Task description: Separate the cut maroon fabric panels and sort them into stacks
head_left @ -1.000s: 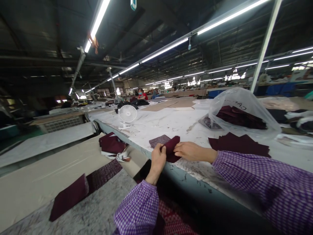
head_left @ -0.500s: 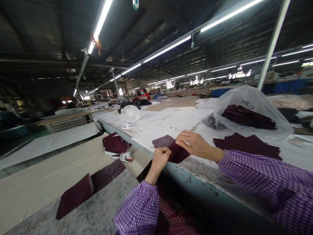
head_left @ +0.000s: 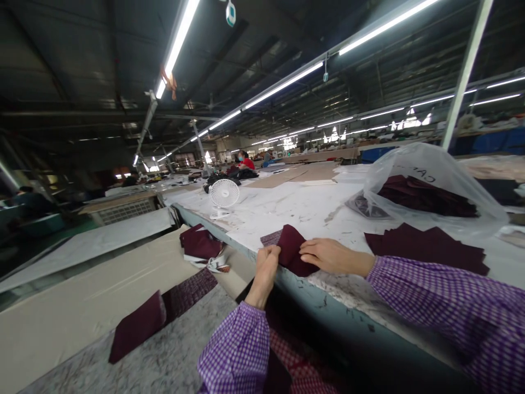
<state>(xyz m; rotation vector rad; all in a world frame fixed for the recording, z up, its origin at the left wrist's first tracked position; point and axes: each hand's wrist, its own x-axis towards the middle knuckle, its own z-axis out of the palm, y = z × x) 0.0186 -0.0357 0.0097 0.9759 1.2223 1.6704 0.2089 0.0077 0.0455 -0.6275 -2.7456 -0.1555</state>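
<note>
Left hand (head_left: 267,266) pinches maroon cloth (head_left: 292,249); right hand (head_left: 330,255) touches it, palm down.

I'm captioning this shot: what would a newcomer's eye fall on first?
Probably the left hand and right hand at a maroon cloth on the white-topped table's near edge. Beyond the right hand bulges a translucent bag of dark maroon pieces; a white fan stands farther back, left.

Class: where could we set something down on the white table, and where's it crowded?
Bare: white tabletop between the fan and plastic bag. Crowded: right, by that bag and fanned maroon pieces; nearest, where left hand and right hand touch maroon cloth.
</note>
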